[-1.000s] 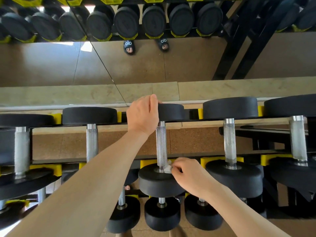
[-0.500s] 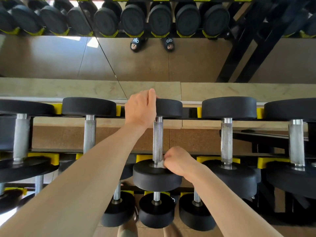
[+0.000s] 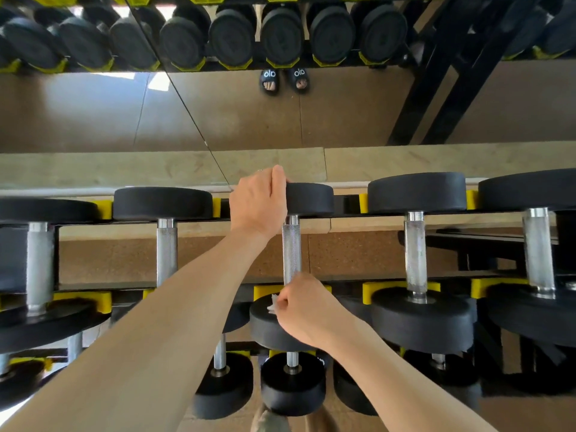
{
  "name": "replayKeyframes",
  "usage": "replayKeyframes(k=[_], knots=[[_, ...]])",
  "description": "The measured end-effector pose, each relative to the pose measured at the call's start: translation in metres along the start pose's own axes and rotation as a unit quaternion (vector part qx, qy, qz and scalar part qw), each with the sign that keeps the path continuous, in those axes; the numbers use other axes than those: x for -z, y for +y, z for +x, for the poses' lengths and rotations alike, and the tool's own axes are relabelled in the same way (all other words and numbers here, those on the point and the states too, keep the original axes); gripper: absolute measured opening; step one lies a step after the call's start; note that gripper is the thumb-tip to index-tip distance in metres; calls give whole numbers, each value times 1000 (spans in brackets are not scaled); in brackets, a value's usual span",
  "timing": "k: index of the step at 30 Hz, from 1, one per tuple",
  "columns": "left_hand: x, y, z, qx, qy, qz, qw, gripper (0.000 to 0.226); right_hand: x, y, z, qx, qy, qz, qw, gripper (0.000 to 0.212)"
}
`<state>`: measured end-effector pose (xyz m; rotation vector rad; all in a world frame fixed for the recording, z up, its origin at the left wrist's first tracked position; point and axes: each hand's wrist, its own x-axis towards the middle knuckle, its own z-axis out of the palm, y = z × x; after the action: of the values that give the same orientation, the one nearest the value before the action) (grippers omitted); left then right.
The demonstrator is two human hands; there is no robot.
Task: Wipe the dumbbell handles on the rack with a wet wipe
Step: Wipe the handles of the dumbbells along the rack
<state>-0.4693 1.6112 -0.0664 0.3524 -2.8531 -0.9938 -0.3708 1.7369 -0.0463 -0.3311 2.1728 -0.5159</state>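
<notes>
A black dumbbell with a knurled steel handle [image 3: 291, 249] lies on the top tier of the rack [image 3: 346, 218], straight ahead of me. My left hand [image 3: 258, 202] grips the left edge of its far head [image 3: 310, 199]. My right hand [image 3: 304, 304] is curled round the near end of the handle, just above the near head [image 3: 265, 327]. A white wet wipe [image 3: 272, 304] sticks out at the left of that fist, pressed between my fingers and the handle.
More dumbbells sit left [image 3: 166, 244] and right [image 3: 416, 254] of this one in yellow cradles [image 3: 369, 289]. A lower tier holds smaller dumbbells [image 3: 293, 385]. A mirror [image 3: 218, 113] behind the rack reflects the floor, dumbbells and two sandalled feet [image 3: 282, 79].
My right hand slid up the handle with the wipe, then came back down to its near end. My left hand stayed on the far head.
</notes>
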Motion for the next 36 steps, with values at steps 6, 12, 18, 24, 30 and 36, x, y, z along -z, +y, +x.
replayKeyframes(k=[6,12,18,24,30,36], knots=[[0,1,1,-4,-3,-2,1000,45,44,22,15,-110,5,-16,994,21],[9,6,-2,-48,-17,28,998,50,18,27,15,-160,-11,119,980,13],[11,5,0,-64,-30,26,997,69,5,13,7,-182,72,148,969,34],[12,4,0,-73,-38,67,994,52,6,9,3,-146,132,163,967,52],[11,5,2,-99,-58,149,982,25,12,45,-6,-85,280,242,925,19],[16,7,-2,-103,-69,223,967,14,47,70,-24,-58,448,358,817,8]])
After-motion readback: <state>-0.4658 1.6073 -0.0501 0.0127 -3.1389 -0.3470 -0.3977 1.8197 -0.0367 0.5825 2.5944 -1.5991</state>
